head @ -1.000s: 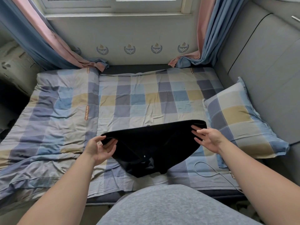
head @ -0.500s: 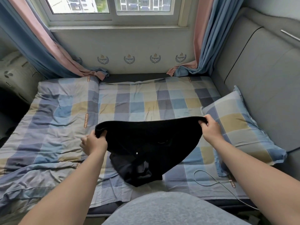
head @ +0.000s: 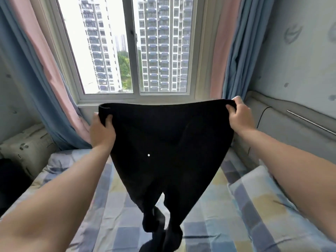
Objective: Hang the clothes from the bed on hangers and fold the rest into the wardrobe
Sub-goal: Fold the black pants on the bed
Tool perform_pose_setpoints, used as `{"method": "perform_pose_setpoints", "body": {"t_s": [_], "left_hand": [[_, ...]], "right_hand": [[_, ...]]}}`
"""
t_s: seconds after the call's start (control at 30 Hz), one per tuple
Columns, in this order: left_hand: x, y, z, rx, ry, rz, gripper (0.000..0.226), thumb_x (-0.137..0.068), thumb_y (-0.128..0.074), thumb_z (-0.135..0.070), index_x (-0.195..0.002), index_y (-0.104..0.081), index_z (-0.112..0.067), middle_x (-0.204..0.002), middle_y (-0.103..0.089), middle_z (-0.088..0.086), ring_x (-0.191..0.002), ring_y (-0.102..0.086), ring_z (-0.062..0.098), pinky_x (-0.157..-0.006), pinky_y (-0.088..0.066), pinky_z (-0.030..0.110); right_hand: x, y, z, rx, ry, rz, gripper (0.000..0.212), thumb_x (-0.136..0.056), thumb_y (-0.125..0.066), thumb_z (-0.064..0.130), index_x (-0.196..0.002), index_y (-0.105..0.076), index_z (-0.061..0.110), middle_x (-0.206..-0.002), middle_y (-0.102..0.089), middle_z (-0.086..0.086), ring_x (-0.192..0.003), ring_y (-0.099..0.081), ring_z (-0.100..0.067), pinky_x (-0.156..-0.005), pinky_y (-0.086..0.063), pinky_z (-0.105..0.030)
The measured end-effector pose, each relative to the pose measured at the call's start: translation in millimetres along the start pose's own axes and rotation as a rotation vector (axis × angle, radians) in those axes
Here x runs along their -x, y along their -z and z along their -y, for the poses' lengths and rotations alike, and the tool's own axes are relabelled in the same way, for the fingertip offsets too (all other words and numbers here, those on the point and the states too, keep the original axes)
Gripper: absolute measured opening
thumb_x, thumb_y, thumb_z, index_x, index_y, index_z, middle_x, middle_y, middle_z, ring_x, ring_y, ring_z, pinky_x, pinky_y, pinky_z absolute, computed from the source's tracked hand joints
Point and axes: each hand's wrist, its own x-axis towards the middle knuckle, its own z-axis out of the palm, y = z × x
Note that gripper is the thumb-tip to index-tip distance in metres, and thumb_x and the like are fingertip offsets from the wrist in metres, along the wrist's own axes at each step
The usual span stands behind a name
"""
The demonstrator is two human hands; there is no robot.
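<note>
Now my left hand (head: pixel 101 131) is gripping the left end of the waistband of the black trousers (head: pixel 163 142), and my right hand (head: pixel 240 115) is pinching the right end. The trousers are hanging between them above the bed (head: pixel 218 215). They are looking soft, light and limp, so I am judging the waistband corners the best hold. The legs are twisting together and running out of view below; their ends are hidden.

A white-framed sliding window (head: pixel 136 51) filled the upper centre, bright with daylight; pink-and-blue fabric curtains (head: pixel 40 70) flanked it, a pastel checked bed (head: pixel 218 215) below.
</note>
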Motion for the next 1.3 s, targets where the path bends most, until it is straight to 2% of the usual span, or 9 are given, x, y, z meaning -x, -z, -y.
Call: {"method": "perform_pose_setpoints", "body": {"t_s": [0.23, 0.47, 0.6, 0.7, 0.83, 0.9, 1.03, 1.13, 1.3], "left_hand": [[-83, 19, -89, 0.111, -0.176, -0.101, 0.022, -0.099, -0.047, -0.043, -0.103, -0.048, -0.022, -0.096, -0.062, 0.001, -0.090, -0.060, 0.027, -0.082, -0.050, 0.044], [-134, 32, -146, -0.063, -0.174, -0.093, 0.023, -0.098, -0.051, -0.041, -0.100, -0.049, -0.019, -0.081, -0.054, -0.003, -0.078, -0.053, 0.027, -0.068, -0.041, 0.040], [-149, 35, -177, -0.112, 0.139, 0.017, 0.033, -0.093, -0.056, -0.028, -0.112, -0.059, -0.001, -0.102, -0.065, 0.017, -0.092, -0.061, 0.038, -0.078, -0.047, 0.040], [-151, 40, -193, 0.065, 0.448, 0.187, 0.031, -0.095, -0.049, -0.016, -0.116, -0.059, 0.004, -0.105, -0.066, 0.021, -0.094, -0.065, 0.038, -0.088, -0.055, 0.044], [-143, 38, -207, 0.312, 0.649, 0.317, 0.036, -0.104, -0.035, -0.010, -0.089, -0.065, 0.003, -0.066, -0.067, 0.018, -0.065, -0.061, 0.031, -0.057, -0.048, 0.041], [-137, 34, -216, 0.408, 0.696, 0.332, 0.037, -0.105, -0.037, -0.012, -0.085, -0.065, 0.001, -0.068, -0.065, 0.015, -0.062, -0.060, 0.029, -0.064, -0.050, 0.042], [-122, 25, -239, 0.638, 0.665, 0.449, 0.029, -0.105, -0.041, -0.016, -0.101, -0.066, -0.001, -0.091, -0.071, 0.018, -0.077, -0.067, 0.032, -0.067, -0.053, 0.045], [-107, 16, -257, 0.750, 0.532, 0.562, 0.026, -0.105, -0.047, -0.019, -0.119, -0.062, -0.004, -0.104, -0.069, 0.013, -0.080, -0.066, 0.027, -0.061, -0.053, 0.040], [-78, 11, -281, 0.725, 0.316, 0.719, 0.022, -0.102, -0.055, -0.021, -0.115, -0.065, -0.006, -0.096, -0.072, 0.009, -0.085, -0.069, 0.025, -0.067, -0.057, 0.038]], "right_hand": [[-84, 58, 77, -0.006, 0.126, -0.126, 0.014, -0.106, -0.044, 0.030, -0.098, -0.043, 0.018, -0.070, -0.055, -0.001, -0.061, -0.054, -0.016, -0.051, -0.042, -0.030], [-129, 91, 125, -0.028, 0.111, -0.141, 0.014, -0.104, -0.048, 0.027, -0.098, -0.050, 0.015, -0.077, -0.058, -0.004, -0.065, -0.055, -0.018, -0.058, -0.047, -0.036], [-144, 95, 147, -0.008, -0.045, -0.106, 0.016, -0.101, -0.049, 0.022, -0.090, -0.052, 0.011, -0.077, -0.054, -0.002, -0.067, -0.052, -0.018, -0.058, -0.041, -0.032], [-149, 95, 160, -0.059, -0.245, -0.066, 0.024, -0.098, -0.045, 0.012, -0.074, -0.044, 0.011, -0.068, -0.045, -0.002, -0.057, -0.041, -0.016, -0.049, -0.032, -0.028], [-142, 94, 175, -0.311, -0.542, 0.100, 0.025, -0.100, -0.037, 0.008, -0.084, -0.055, 0.003, -0.052, -0.063, -0.007, -0.053, -0.061, -0.020, -0.040, -0.044, -0.024], [-137, 92, 181, -0.431, -0.605, 0.185, 0.029, -0.100, -0.032, 0.007, -0.088, -0.057, 0.000, -0.050, -0.066, -0.009, -0.045, -0.067, -0.020, -0.039, -0.050, -0.026], [-132, 83, 191, -0.566, -0.542, 0.337, 0.029, -0.098, -0.036, 0.008, -0.095, -0.063, -0.004, -0.079, -0.075, -0.021, -0.069, -0.075, -0.032, -0.058, -0.061, -0.041], [-128, 74, 202, -0.632, -0.427, 0.416, 0.023, -0.097, -0.045, 0.007, -0.095, -0.065, -0.005, -0.080, -0.074, -0.022, -0.073, -0.075, -0.036, -0.063, -0.062, -0.046], [-122, 66, 230, -0.667, -0.230, 0.475, 0.018, -0.095, -0.058, 0.011, -0.094, -0.070, -0.003, -0.078, -0.073, -0.018, -0.071, -0.074, -0.031, -0.059, -0.060, -0.035]]}}
